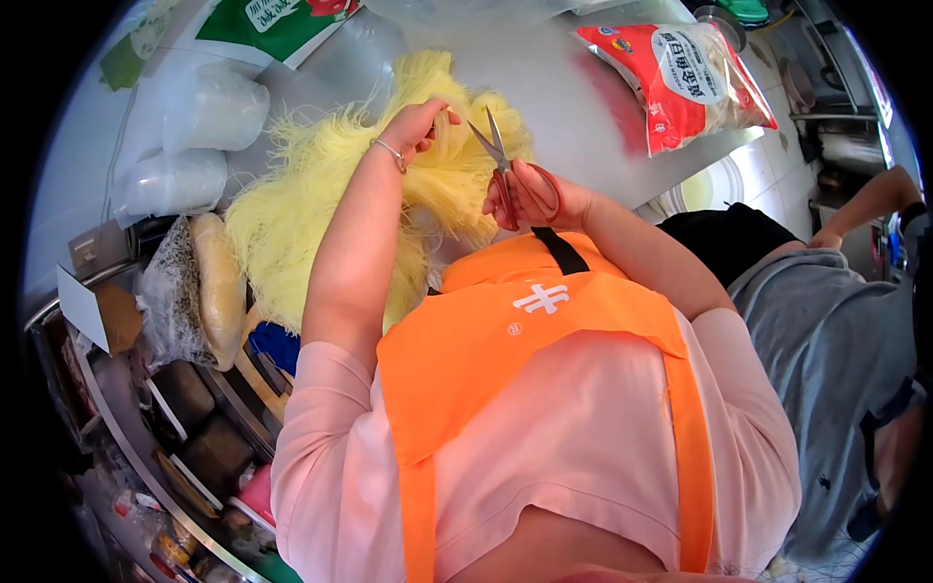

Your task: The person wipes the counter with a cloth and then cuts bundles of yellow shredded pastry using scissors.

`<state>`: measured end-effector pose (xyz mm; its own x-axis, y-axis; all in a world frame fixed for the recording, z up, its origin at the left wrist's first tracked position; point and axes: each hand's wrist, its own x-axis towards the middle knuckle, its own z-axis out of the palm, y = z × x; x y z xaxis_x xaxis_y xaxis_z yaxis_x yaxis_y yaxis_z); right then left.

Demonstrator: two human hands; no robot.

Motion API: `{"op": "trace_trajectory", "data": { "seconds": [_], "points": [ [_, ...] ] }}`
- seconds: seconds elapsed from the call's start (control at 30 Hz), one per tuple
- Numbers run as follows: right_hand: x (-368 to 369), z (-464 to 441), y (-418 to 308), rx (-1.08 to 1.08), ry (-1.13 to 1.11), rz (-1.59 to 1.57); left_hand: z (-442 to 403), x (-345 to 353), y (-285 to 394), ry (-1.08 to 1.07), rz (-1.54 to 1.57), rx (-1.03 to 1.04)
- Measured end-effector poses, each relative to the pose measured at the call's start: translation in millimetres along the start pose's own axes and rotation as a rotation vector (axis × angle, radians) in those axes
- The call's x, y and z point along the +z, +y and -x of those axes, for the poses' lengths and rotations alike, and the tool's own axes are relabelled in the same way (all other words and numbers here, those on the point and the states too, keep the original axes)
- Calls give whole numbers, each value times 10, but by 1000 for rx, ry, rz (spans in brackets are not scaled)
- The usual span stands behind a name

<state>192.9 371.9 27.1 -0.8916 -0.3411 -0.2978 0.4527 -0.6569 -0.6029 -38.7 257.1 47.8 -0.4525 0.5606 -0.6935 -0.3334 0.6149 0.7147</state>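
A large heap of thin yellow strands (301, 204) lies spread over the metal worktop. My left hand (418, 128) is closed on some of the strands near the top of the heap. In my right hand (530, 197) is a pair of scissors (501, 165) with red handles. Their blades are apart and point up and left, toward my left hand, just right of the strands it holds. Whether any strand lies between the blades I cannot tell.
A red and white bag (680, 83) lies on the worktop (544, 78) at the right. Clear plastic tubs (214, 107) and a green packet (272, 29) are at the left. Another person (807, 291) is close on my right.
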Motion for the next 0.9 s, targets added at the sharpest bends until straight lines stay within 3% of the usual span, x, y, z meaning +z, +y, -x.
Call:
{"op": "trace_trajectory", "data": {
  "seconds": [0.37,0.43,0.5,0.57,0.6,0.73,0.83,0.9],
  "points": [
    [49,-205,-176,47,40,57,69,99,-55,-19,-154,52],
    [63,-217,-219,85,75,103,125,135,-116,-141,-264,207],
    [1,-214,-201,103,76,130,147,186,-229,-104,-329,207],
    [-1,-206,-210,123,76,157,82,213,-417,-75,-517,624],
    [47,-181,-210,113,157,178,180,267,-334,1,-739,661],
    [55,-93,-159,110,220,381,185,401,-552,-12,-618,695],
    [98,-26,-60,127,295,271,163,449,-627,-56,-599,587],
    [120,33,-51,119,304,337,258,493,-642,9,-651,667]
  ]
}}
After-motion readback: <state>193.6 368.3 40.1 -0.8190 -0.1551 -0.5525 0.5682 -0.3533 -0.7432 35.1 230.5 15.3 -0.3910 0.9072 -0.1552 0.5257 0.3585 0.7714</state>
